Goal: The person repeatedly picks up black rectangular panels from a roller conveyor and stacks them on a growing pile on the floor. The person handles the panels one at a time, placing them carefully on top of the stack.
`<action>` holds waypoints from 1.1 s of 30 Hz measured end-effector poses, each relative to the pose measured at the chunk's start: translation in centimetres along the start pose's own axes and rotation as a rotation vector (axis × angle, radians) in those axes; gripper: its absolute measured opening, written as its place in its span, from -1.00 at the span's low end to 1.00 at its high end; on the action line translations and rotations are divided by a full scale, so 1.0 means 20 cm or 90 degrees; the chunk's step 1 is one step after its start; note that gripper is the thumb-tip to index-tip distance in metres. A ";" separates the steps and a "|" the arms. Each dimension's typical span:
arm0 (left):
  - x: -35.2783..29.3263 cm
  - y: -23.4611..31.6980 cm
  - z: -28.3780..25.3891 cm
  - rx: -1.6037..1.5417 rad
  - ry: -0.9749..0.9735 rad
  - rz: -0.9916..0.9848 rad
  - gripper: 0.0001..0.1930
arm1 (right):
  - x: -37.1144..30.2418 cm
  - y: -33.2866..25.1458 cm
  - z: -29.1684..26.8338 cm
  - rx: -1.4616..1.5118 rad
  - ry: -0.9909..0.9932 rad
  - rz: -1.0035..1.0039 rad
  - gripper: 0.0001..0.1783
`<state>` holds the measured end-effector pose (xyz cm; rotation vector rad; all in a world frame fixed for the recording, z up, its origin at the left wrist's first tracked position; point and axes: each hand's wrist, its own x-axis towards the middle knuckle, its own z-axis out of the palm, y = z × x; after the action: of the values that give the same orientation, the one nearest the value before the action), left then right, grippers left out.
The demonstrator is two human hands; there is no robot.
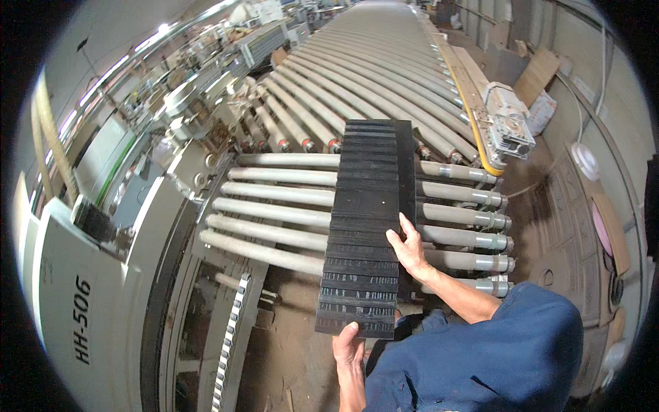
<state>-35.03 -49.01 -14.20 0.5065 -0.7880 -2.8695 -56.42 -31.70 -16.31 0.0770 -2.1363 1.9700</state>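
Note:
A long stack of dark, black strips or boards point(364, 220) lies lengthwise over the rollers, its layers staggered like shallow steps. My left hand point(349, 349) holds its near end, thumb on top and the other fingers hidden beneath. My right hand point(412, 250) grips the right side farther up, with the thumb toward the top face and the fingers along the edge. Against the stack's right side shows another black piece point(406, 165), partly covered. The near end of the stack juts out past the closest rollers.
Grey conveyor rollers point(274, 196) run crosswise under the stack. A longer roller conveyor point(384, 48) stretches away beyond. On the left stands a pale machine housing point(75, 295) beside a strip of small wheels point(230, 336). A motor point(508, 123) sits at the conveyor's right edge.

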 end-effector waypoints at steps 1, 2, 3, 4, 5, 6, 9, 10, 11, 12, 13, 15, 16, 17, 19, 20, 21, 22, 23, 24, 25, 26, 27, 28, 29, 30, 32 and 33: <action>0.03 -0.01 0.02 0.004 -0.014 -0.014 -0.28 | 0.00 0.02 -0.04 -0.015 0.017 0.007 -0.21; 0.06 -0.02 0.04 0.007 -0.027 -0.028 -0.28 | 0.00 0.03 -0.08 -0.026 0.042 0.033 -0.19; 0.09 -0.03 0.05 0.010 -0.040 -0.040 -0.28 | 0.01 0.05 -0.11 -0.056 0.048 0.033 -0.19; 0.10 -0.04 0.06 0.011 -0.039 -0.062 -0.28 | 0.02 0.07 -0.15 -0.088 0.056 0.039 -0.19; 0.13 -0.08 0.05 0.006 -0.039 -0.077 -0.30 | 0.03 0.09 -0.18 -0.119 0.061 0.044 -0.18; 0.13 -0.10 0.06 0.021 -0.017 -0.099 -0.30 | 0.05 0.12 -0.20 -0.112 0.058 0.030 -0.18; 0.15 -0.14 0.09 0.102 0.004 -0.180 -0.39 | 0.12 0.21 -0.24 -0.141 0.063 0.040 -0.19; 0.14 -0.09 0.15 0.133 0.013 -0.228 -0.41 | 0.13 0.22 -0.23 -0.137 0.063 0.060 -0.18; 0.14 -0.06 0.18 0.164 0.023 -0.275 -0.43 | 0.15 0.23 -0.24 -0.163 0.065 0.064 -0.17; 0.19 -0.09 0.04 0.241 0.015 -0.315 -0.49 | 0.16 0.24 -0.24 -0.189 0.065 0.068 -0.15; 0.23 -0.08 0.02 0.319 0.016 -0.355 -0.49 | 0.18 0.25 -0.22 -0.211 0.060 0.068 -0.14; 0.28 -0.07 -0.02 0.474 0.020 -0.435 -0.47 | 0.19 0.27 -0.21 -0.233 0.041 0.043 -0.09; 0.29 -0.06 -0.03 0.467 0.007 -0.440 -0.48 | 0.19 0.26 -0.19 -0.209 0.031 0.057 -0.07; 0.30 -0.07 -0.02 0.458 -0.027 -0.434 -0.48 | 0.20 0.28 -0.20 -0.220 0.041 0.053 -0.08; 0.29 -0.08 0.04 0.454 -0.008 -0.378 -0.48 | 0.24 0.29 -0.20 -0.188 0.038 0.037 -0.10; 0.31 -0.07 0.05 0.445 -0.014 -0.392 -0.47 | 0.25 0.27 -0.19 -0.191 0.044 0.046 -0.12; 0.33 -0.07 0.06 0.436 -0.019 -0.405 -0.46 | 0.26 0.26 -0.18 -0.163 0.037 0.046 -0.14; 0.34 -0.07 0.08 0.428 -0.031 -0.423 -0.44 | 0.28 0.27 -0.19 -0.137 0.036 0.055 -0.15; 0.35 -0.08 0.08 0.445 -0.022 -0.424 -0.43 | 0.30 0.27 -0.20 -0.110 0.034 0.064 -0.17; 0.37 -0.09 0.08 0.463 -0.014 -0.425 -0.42 | 0.31 0.28 -0.20 -0.081 0.037 0.075 -0.17; 0.38 -0.11 0.08 0.479 -0.004 -0.425 -0.40 | 0.32 0.28 -0.20 -0.052 0.037 0.085 -0.18; 0.39 -0.13 0.06 0.518 0.005 -0.433 -0.36 | 0.34 0.28 -0.20 -0.022 0.036 0.096 -0.18; 0.39 -0.15 0.03 0.524 0.005 -0.411 -0.35 | 0.34 0.28 -0.19 -0.010 0.039 0.099 -0.18; 0.38 -0.17 0.01 0.532 0.007 -0.391 -0.34 | 0.34 0.27 -0.19 0.004 0.042 0.104 -0.18; 0.37 -0.18 -0.02 0.540 0.009 -0.371 -0.33 | 0.34 0.25 -0.18 0.017 0.045 0.110 -0.18; 0.35 -0.16 -0.06 0.449 -0.057 -0.391 -0.44 | 0.33 0.24 -0.18 -0.004 0.030 0.103 -0.18; 0.31 -0.18 -0.10 0.306 -0.069 -0.340 -0.54 | 0.33 0.22 -0.20 0.008 0.027 0.107 -0.18; 0.28 -0.19 -0.13 0.235 -0.074 -0.315 -0.59 | 0.33 0.22 -0.20 0.013 0.025 0.110 -0.18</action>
<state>-39.58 -48.15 -19.81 0.6581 -1.4039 -3.2274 -63.05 -26.50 -18.95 -0.1463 -2.1622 2.0687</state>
